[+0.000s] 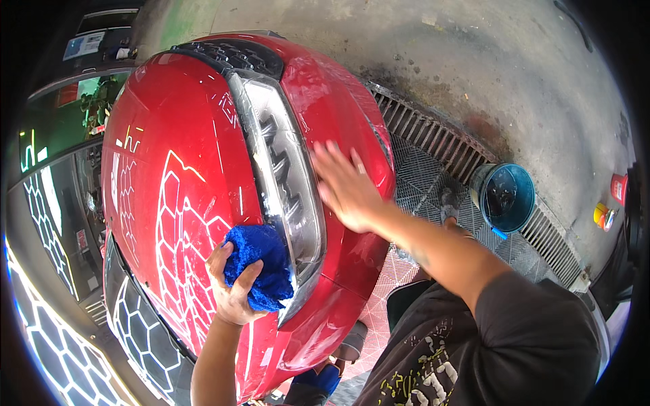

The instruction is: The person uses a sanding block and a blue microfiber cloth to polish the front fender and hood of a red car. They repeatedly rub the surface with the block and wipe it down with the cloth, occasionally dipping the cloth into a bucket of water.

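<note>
My left hand [236, 289] grips a bunched blue microfibre cloth [261, 269]. The cloth rests where the red hood [147, 101] of a car meets the lower end of its headlight [289, 172]. On the other side of that lamp, my right hand [348, 190] lies flat against the red front bumper [325, 101], fingers spread and holding nothing. Whitish streaks mark parts of the bumper's paint. Bright hexagonal light reflections cover much of the hood. Beyond the headlight's far end sits the black front grille [244, 56].
A bucket [530, 203] with dark contents stands beside a metal drain grate [431, 134], a blue handle [499, 233] at its side. Grey and red floor tiles [426, 167] run below the bumper. Red [618, 188] and yellow [601, 215] containers sit farther right. Glass panels line the left.
</note>
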{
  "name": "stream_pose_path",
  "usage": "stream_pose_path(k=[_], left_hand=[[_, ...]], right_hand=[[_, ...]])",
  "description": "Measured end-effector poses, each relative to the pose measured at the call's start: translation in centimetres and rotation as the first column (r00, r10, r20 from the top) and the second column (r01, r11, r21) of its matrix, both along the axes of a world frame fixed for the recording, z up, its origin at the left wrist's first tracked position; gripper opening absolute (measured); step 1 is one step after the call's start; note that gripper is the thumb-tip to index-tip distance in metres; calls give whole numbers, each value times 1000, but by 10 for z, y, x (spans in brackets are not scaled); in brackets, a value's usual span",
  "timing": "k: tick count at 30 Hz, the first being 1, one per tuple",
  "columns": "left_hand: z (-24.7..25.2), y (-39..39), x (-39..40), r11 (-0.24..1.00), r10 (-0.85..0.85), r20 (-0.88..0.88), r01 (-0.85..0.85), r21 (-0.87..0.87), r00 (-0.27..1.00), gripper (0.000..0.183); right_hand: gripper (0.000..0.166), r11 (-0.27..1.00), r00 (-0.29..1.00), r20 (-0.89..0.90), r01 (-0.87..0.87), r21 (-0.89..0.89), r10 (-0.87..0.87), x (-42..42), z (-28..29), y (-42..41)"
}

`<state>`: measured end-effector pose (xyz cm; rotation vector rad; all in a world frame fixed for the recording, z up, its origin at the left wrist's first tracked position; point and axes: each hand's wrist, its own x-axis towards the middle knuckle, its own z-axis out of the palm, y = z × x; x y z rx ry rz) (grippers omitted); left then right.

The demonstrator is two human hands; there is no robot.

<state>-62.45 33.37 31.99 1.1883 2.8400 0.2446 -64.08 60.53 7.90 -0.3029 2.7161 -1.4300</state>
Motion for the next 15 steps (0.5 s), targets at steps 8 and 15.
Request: stream_pose_path(k=[8,15], left_hand=[[-4,-7,5,1000,17,-13,-17,-7,1000,79],[-6,-6,-8,996,-66,-3,65,-59,998,87]], right_hand=[[68,994,991,96,-85,-65,91,36,11,-8],[70,975,989,31,145,-171,-142,-142,-30,29]])
